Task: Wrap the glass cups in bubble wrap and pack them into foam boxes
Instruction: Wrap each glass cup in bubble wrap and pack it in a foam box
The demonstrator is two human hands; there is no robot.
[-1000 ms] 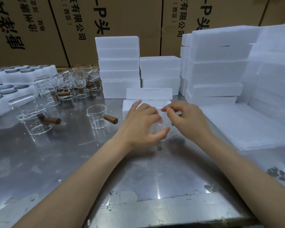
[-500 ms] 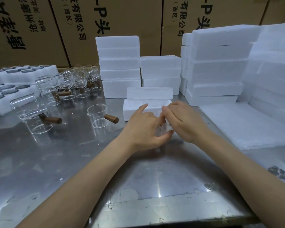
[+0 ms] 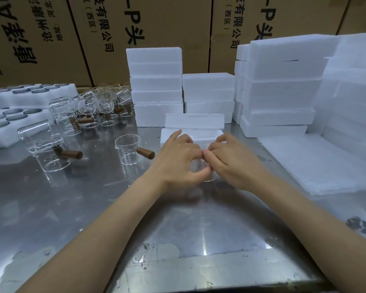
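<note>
Head view. Versus half a second ago: both hands have closed in tighter, fingertips now meeting over the cup; left index finger, then raised and pointing out, has come down a bit. Nothing else on the table has shifted.

Left hand (image 3: 179, 160) and right hand (image 3: 230, 160) together, both curled round one small wrapped glass cup (image 3: 201, 169) on the metal table (image 3: 72, 218). Cup sits between the palms, mostly hidden; only a clear curved sliver shows under the thumbs. Wrap itself too hidden to make out.

Open foam box (image 3: 201, 134) just behind the hands, white, rectangular, grainy; its lid (image 3: 194, 120) lies behind it. Loose glass cup with brown wooden handle (image 3: 129, 152) left of the left hand, apart from it, clear, spouted, with printed measuring marks. More handled glass cups (image 3: 93, 111) farther left and back, crowded. Stacks of white foam boxes (image 3: 155, 85) behind and right. Flat pile of white bubble wrap sheets (image 3: 317, 163) right of the right hand. Brown cardboard cartons (image 3: 167, 22) with black print along the back. Table is shiny, scratched steel.
</note>
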